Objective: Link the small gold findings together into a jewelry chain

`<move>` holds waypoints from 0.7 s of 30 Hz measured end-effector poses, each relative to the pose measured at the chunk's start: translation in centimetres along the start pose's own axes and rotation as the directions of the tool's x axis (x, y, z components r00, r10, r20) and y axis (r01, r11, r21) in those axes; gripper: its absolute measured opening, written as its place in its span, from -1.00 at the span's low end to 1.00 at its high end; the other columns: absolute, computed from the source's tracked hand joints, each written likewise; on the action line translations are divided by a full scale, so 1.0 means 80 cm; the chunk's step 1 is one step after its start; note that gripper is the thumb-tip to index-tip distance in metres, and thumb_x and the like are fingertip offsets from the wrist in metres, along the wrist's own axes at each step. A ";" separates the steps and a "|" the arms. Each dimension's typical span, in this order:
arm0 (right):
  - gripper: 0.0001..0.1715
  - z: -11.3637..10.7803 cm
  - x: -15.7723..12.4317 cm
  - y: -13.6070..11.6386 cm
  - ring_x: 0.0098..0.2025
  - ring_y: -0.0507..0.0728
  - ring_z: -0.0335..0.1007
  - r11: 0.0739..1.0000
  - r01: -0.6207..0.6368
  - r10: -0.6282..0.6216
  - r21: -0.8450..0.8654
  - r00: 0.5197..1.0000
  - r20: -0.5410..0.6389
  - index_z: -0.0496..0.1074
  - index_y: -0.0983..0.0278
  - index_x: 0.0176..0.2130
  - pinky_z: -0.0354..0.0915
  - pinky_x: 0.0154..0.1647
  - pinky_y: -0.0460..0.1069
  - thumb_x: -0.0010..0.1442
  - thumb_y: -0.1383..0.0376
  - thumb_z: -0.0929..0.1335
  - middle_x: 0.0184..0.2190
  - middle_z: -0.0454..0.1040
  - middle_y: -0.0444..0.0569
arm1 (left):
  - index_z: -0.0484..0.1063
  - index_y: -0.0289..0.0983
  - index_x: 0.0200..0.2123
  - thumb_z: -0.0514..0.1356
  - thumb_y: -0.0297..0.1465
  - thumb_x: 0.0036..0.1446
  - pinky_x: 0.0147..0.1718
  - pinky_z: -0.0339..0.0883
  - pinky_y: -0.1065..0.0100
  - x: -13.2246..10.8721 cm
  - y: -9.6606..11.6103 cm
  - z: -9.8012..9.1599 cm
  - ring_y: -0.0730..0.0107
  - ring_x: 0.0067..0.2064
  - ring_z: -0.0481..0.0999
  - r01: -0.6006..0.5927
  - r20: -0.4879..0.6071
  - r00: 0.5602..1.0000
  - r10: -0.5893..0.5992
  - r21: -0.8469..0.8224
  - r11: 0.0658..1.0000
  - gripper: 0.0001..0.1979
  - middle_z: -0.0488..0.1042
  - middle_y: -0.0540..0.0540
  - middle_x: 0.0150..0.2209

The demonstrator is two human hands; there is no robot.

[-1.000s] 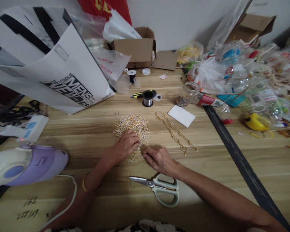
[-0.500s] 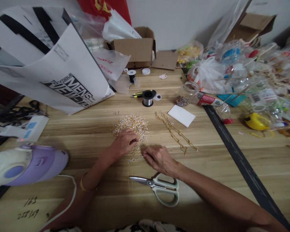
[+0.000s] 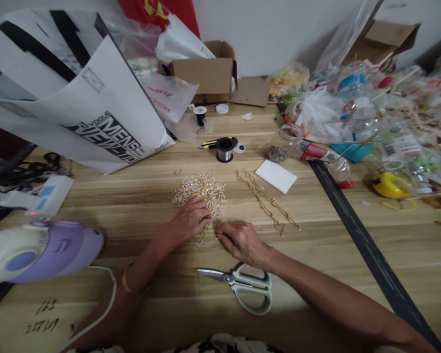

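Observation:
A heap of small gold and silver pieces (image 3: 202, 186) lies mid-table. My left hand (image 3: 193, 215) rests against its near edge, fingers curled together; what is between the fingertips is too small to make out. To the right, my right hand (image 3: 242, 241) is pinched on the end of a thin silver chain (image 3: 205, 242) that trails left along the tabletop. Right of the heap, gold beaded chains (image 3: 266, 201) are laid out at a slant. Below my right hand sit scissors (image 3: 248, 287) with pale green handles, pointing left.
Behind the heap stand a spool of silver wire (image 3: 225, 151) and a yellow-black cutter (image 3: 209, 143). A folded white paper (image 3: 276, 176) and a jar of beads (image 3: 284, 142) are at right. A purple-white appliance (image 3: 59, 250) and a large bag (image 3: 106, 103) occupy the left.
My left hand has shifted slightly at the heap's near edge, its fingers turned further down. My right hand and the chain look the same.

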State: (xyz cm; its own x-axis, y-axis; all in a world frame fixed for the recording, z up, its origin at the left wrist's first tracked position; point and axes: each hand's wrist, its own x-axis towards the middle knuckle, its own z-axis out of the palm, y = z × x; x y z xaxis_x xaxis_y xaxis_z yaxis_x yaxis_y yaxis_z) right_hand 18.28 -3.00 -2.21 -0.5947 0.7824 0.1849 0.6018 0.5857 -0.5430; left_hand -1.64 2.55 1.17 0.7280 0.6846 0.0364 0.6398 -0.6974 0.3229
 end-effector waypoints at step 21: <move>-0.88 -0.002 0.000 -0.001 -0.42 0.04 0.33 1.000 -0.009 0.009 0.025 1.000 0.007 0.33 0.29 -0.26 0.09 -0.35 -0.10 0.25 0.34 0.22 -0.48 0.44 -0.07 | 0.45 -0.30 -0.47 0.12 -0.54 0.03 -0.30 0.21 0.38 -0.003 0.001 -0.020 0.36 -0.30 0.37 0.176 -0.002 0.983 -0.183 -0.253 0.951 -0.87 0.45 -0.05 -0.45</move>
State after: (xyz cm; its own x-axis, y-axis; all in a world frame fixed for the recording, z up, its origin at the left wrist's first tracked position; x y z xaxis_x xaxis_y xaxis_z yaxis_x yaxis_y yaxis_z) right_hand 18.33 -3.03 -1.99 -0.5930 0.7860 0.1748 0.5932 0.5732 -0.5653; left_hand -2.17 2.65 2.73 0.5981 0.8011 -0.0212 0.6745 -0.4890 0.5530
